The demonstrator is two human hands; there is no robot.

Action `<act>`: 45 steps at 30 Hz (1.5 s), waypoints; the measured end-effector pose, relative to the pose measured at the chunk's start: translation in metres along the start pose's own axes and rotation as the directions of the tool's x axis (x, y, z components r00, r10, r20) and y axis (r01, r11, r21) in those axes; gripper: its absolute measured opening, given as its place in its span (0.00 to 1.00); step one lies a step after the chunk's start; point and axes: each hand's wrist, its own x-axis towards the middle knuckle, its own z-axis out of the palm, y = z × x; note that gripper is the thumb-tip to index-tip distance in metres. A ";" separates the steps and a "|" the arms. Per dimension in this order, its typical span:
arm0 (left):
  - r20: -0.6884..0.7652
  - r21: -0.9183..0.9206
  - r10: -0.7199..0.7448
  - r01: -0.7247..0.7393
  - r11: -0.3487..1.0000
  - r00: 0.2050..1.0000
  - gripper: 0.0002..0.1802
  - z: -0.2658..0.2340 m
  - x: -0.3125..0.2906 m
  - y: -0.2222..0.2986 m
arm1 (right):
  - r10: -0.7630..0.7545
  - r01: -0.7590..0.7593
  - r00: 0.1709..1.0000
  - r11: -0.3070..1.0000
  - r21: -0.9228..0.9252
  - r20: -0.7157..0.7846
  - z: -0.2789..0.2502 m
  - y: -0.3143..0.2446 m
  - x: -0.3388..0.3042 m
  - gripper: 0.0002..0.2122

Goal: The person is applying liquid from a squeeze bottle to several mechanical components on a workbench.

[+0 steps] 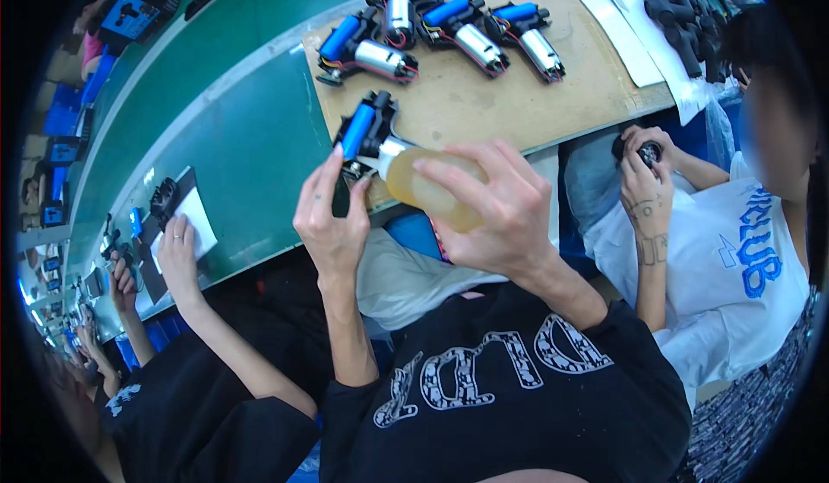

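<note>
My right hand (505, 202) grips a squeeze bottle (414, 185) of yellowish, translucent stuff, tilted so that its pale nozzle points left. The nozzle tip is at the lower end of a black motor assembly (377, 107) with a blue cylindrical battery (358, 130). Thumb and fingers of my left hand (332, 215) pinch that same end of the assembly, which lies at the near left edge of the cardboard sheet. Part of its silver motor is hidden behind the bottle. Whether the nozzle touches the assembly, I cannot tell.
Several like assemblies (471, 42) lie along the far side of the cardboard (596, 77). Black parts (682, 29) are heaped on white sheets at right. A person at right holds a dark round part (648, 153). Another person's hand (179, 254) works on the green table (259, 163) at left.
</note>
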 end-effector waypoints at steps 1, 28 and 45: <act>0.012 -0.005 -0.037 0.037 0.999 0.999 0.29 -0.001 -0.003 0.004 | 0.006 -0.006 1.000 1.000 -0.003 -0.010 0.000 0.002 -0.006 0.24; -0.021 -0.018 -0.089 0.088 0.996 0.996 0.28 0.003 -0.008 -0.001 | 0.124 -0.099 0.988 0.963 0.250 -0.087 0.015 0.030 -0.018 0.25; 0.359 0.070 0.372 -0.422 0.904 0.856 0.27 0.023 0.019 0.038 | 0.587 -0.466 0.711 -0.017 0.885 0.386 -0.005 0.036 -0.031 0.26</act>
